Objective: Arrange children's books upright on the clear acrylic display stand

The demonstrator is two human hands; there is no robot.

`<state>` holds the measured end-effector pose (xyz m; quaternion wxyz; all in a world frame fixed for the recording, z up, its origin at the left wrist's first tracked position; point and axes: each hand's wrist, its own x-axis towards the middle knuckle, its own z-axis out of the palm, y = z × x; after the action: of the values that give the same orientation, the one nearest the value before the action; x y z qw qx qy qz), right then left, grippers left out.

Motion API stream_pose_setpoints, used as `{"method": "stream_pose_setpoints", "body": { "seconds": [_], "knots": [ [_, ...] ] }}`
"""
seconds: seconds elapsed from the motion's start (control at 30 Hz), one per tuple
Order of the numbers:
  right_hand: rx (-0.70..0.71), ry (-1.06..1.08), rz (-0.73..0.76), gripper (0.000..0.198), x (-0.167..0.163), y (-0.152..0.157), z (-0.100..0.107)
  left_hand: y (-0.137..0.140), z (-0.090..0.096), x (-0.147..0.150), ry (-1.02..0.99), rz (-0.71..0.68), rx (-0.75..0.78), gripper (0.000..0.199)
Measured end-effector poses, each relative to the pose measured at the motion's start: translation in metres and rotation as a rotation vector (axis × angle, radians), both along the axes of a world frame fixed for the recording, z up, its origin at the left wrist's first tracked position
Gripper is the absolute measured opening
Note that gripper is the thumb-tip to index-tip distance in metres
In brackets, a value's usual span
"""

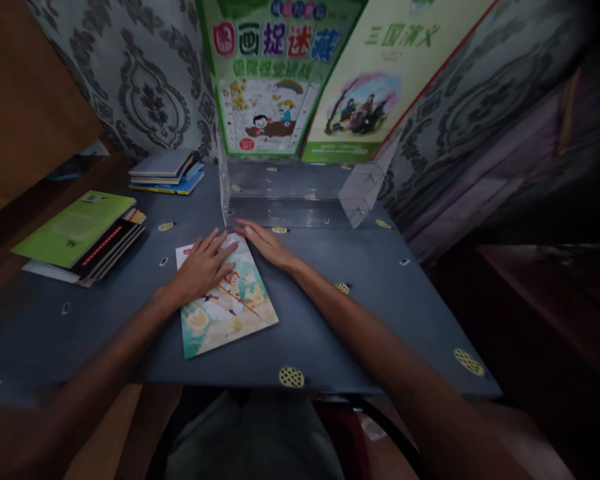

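A thin paperback book (233, 310) with an illustrated teal and cream cover lies on the table in front of me. My left hand (206, 265) rests flat across its upper part, fingers spread, hiding some of the cover. At the book's upper right corner is my right hand (266, 244), fingers stretched out, its fingertips at or just beyond the top edge. Neither hand grips anything. Behind the hands stands a clear acrylic book stand (285, 212) holding a green picture book (267, 120) and a pale green book (365, 107) side by side, both upright.
At the left lies a stack of books topped by a lime green one (80, 227). A smaller pile of books (165, 170) sits farther back. The dark blue tablecloth (370, 347) has pineapple prints. Patterned wallpaper (145, 93) is behind, and a curtain (510, 147) hangs at the right.
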<state>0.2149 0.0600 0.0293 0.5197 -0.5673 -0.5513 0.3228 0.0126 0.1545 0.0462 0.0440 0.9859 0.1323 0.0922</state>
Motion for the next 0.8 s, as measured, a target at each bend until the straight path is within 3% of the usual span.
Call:
{"method": "stream_pose_setpoints", "body": {
  "seconds": [0.17,0.47,0.6,0.8],
  "knots": [
    [-0.003,-0.018,0.011,0.048,0.000,-0.001,0.002,-0.022,0.006,0.010,0.050,-0.149,-0.029,0.052],
    [0.012,-0.063,0.004,0.054,-0.002,-0.006,0.004,-0.093,0.009,-0.014,0.105,-0.423,-0.118,0.046],
    [0.027,-0.142,0.000,0.055,-0.002,-0.006,0.004,-0.109,0.010,-0.019,0.121,-0.413,-0.103,0.044],
    [0.007,-0.460,0.005,0.057,-0.013,-0.009,-0.001,-0.108,0.007,-0.025,-0.008,-0.368,-0.051,0.043]
  ]
}}
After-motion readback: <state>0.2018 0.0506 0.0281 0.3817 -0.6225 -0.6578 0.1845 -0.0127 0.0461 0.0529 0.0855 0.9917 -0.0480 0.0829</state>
